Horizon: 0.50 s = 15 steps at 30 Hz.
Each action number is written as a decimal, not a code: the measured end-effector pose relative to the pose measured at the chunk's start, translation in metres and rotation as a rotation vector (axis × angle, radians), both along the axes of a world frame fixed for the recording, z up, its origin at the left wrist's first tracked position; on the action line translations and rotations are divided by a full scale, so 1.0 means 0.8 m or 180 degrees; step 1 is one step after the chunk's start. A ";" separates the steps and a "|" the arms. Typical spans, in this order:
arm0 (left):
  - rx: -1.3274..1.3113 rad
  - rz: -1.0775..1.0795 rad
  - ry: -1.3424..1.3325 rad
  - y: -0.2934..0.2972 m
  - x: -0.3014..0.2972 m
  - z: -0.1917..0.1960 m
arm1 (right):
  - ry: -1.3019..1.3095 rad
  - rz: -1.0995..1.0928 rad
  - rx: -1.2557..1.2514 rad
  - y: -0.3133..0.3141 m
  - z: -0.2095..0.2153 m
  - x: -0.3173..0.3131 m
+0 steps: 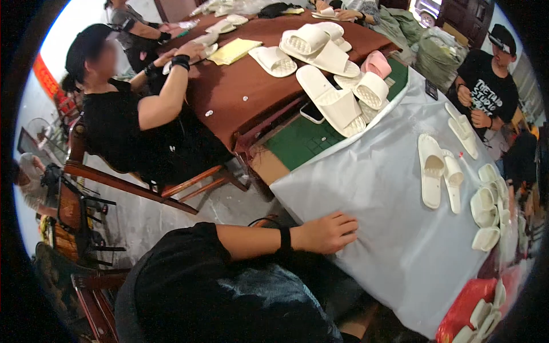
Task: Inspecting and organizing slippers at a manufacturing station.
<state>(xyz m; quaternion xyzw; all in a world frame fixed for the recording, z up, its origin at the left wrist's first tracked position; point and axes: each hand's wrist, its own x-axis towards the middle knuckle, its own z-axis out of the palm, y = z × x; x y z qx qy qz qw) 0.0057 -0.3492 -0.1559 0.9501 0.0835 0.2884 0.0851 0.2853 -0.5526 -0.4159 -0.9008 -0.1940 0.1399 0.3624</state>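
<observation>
My left hand (327,233), with a black band at its wrist, rests on the near edge of the table covered with a grey plastic sheet (394,251). Its fingers lie on the sheet, slightly bent, and nothing shows in them. Low in the picture, only part of my right hand (363,321) shows by the table's edge, near another black band; its fingers are hidden. Ahead and to the right of my left hand, a pair of cream slippers (430,171) lies on the sheet. Several more cream slippers (485,208) sit along the right side.
Cream slippers (331,100) and a pink slipper (376,64) are piled on the far table beside a white phone (312,112). A dark phone (431,89) lies at the sheet's far edge. Co-workers sit left and right. A red bag (466,303) is at lower right.
</observation>
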 end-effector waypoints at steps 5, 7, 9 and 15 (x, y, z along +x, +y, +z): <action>-0.0768 -0.0334 -0.0304 0.010 -0.007 0.000 | -0.0066 -0.0370 0.0218 -0.070 0.012 0.014; -0.1235 -0.0475 -0.0867 0.015 -0.019 0.006 | -0.0090 -0.0454 0.0308 -0.095 0.017 0.019; -0.1177 -0.0146 -0.1095 0.024 -0.047 0.014 | -0.0138 -0.0511 0.0394 -0.120 0.021 0.023; -0.0810 0.1244 -0.1456 0.067 -0.168 0.033 | -0.0168 -0.0425 0.1088 -0.144 0.021 0.030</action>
